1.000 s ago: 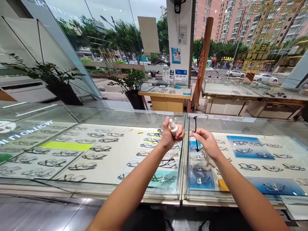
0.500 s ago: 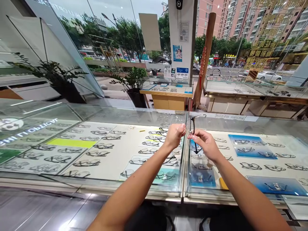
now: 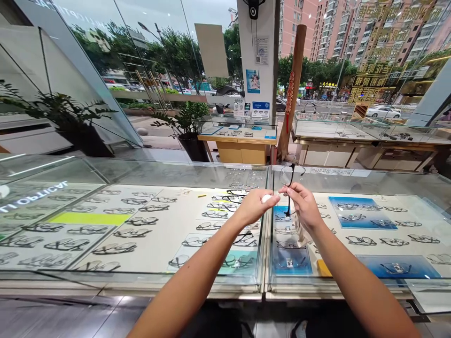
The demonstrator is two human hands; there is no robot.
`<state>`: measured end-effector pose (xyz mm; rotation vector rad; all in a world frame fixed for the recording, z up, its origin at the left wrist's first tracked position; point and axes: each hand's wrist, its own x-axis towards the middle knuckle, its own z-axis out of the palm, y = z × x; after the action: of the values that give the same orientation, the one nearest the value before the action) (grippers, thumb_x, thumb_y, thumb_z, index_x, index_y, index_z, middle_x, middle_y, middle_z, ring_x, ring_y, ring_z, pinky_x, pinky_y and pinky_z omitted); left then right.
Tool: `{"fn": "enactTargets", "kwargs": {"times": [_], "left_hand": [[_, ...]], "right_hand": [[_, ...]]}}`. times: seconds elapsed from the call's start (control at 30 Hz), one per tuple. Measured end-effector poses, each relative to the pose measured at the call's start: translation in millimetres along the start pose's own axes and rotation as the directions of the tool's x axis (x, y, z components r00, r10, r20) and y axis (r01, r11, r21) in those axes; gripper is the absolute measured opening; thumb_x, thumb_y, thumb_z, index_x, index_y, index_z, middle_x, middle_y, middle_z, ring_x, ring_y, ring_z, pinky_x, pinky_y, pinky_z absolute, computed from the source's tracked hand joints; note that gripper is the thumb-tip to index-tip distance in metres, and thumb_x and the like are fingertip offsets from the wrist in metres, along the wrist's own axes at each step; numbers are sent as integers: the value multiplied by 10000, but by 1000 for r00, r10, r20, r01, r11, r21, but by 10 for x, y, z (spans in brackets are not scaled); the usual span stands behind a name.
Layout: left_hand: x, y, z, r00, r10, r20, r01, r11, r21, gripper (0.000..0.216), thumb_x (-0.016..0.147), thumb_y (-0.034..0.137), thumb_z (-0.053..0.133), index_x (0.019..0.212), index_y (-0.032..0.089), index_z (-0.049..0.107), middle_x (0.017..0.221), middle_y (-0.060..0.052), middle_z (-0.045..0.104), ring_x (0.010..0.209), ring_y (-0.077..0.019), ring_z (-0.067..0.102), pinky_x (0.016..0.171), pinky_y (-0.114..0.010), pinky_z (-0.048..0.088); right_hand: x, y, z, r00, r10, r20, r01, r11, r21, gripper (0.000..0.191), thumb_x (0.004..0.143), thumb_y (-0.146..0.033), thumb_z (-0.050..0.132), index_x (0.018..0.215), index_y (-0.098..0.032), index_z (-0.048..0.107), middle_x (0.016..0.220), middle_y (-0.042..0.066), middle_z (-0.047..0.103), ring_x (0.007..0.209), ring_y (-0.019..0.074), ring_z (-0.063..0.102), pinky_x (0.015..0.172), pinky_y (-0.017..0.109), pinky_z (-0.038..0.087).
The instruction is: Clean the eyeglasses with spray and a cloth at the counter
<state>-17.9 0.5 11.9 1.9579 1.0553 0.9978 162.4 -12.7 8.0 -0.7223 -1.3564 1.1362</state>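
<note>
My right hand (image 3: 303, 205) is closed in a pinch on a pair of eyeglasses (image 3: 289, 203) with thin rims and dark temples. The glasses stand upright above the counter, one round lens on top and a dark temple hanging down past my fingertips. Close beside it on the left, my left hand (image 3: 256, 205) is closed, its thumb pointing at the glasses. A small white object (image 3: 267, 198) shows between its thumb and fingers; its kind is unclear. Below my right hand a pale, cloth-like piece (image 3: 300, 231) is visible; whether that hand holds it I cannot tell.
Under my hands runs a glass display counter (image 3: 211, 278) with rows of eyeglasses inside, some on blue panels (image 3: 362, 212). A vertical glass seam (image 3: 267, 244) divides it. Beyond are a wooden cabinet (image 3: 243, 152), potted plants (image 3: 193, 145) and a wooden post (image 3: 294, 84).
The eyeglasses have turned, with a lens now on top. My left hand has rotated so that its thumb points right, and the white object has come into view. The camera view has shifted slightly.
</note>
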Motion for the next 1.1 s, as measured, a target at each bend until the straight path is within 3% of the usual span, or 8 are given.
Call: {"fn": "enactTargets", "kwargs": {"times": [0.37, 0.47, 0.53, 0.6, 0.67, 0.73, 0.8, 1.1], "left_hand": [[-35, 38, 46, 997, 57, 57, -58, 998, 14, 607, 879, 756, 456, 618, 217, 355, 593, 43, 304, 600, -132, 301, 619, -295, 235], [49, -72, -150, 997, 52, -54, -55, 996, -65, 600, 869, 769, 461, 660, 207, 465, 650, 14, 457, 645, -154, 400, 658, -301, 321], [131, -210, -413, 977, 32, -209, -59, 991, -123, 534, 851, 715, 500, 719, 200, 548, 744, -25, 561, 709, -177, 478, 702, -313, 384], [197, -386, -739, 909, -45, -415, -30, 985, -173, 391, 793, 590, 582, 752, 201, 570, 803, -45, 596, 767, -189, 520, 738, -319, 418], [224, -577, -1045, 782, -187, -595, 60, 972, -226, 260, 749, 448, 611, 839, 207, 577, 841, -47, 621, 827, -198, 560, 778, -319, 449], [210, -761, -1263, 631, -342, -697, 248, 940, -236, 236, 755, 354, 592, 940, 207, 595, 847, -41, 630, 863, -198, 590, 791, -310, 471], [174, -923, -1371, 546, -430, -719, 399, 888, -228, 241, 753, 286, 603, 976, 195, 611, 845, -44, 646, 879, -204, 612, 789, -310, 489], [100, -1233, -1379, 494, -576, -651, 621, 758, -198, 224, 619, 128, 778, 737, 176, 594, 873, -102, 730, 940, -269, 691, 855, -368, 509]], "right_hand": [[0, -28, -4, 998, 25, 53, -28, 998, 61, 385, 787, -607, 808, 775, -251, 661, 935, 38, 771, 989, 240, 679, 1027, 407, 490], [24, -43, -50, 999, 14, 38, -15, 999, 30, 354, 808, -589, 791, 806, -253, 681, 941, 42, 770, 1020, 245, 677, 1055, 417, 477], [53, -47, -95, 1000, 9, -9, -9, 1000, 11, 334, 816, -573, 780, 815, -254, 683, 946, 46, 768, 1049, 249, 671, 1071, 423, 465], [84, -42, -136, 999, 12, -48, -11, 1000, 20, 318, 807, -555, 784, 808, -255, 679, 934, 46, 764, 1046, 249, 668, 1069, 426, 462], [108, -31, -165, 998, 18, -63, -15, 999, 38, 300, 797, -533, 792, 796, -257, 673, 917, 42, 760, 1028, 244, 668, 1060, 425, 462], [122, -21, -182, 998, 20, -60, -17, 999, 37, 283, 803, -519, 784, 794, -260, 669, 917, 42, 759, 1032, 244, 666, 1049, 424, 466], [131, -16, -195, 998, 21, -59, -19, 999, 30, 277, 810, -521, 773, 801, -264, 668, 927, 46, 759, 1056, 253, 663, 1037, 429, 474], [170, -3, -236, 995, 40, -91, -35, 998, 54, 277, 788, -498, 789, 795, -263, 643, 911, 43, 750, 1057, 246, 651, 1002, 413, 480]]}}
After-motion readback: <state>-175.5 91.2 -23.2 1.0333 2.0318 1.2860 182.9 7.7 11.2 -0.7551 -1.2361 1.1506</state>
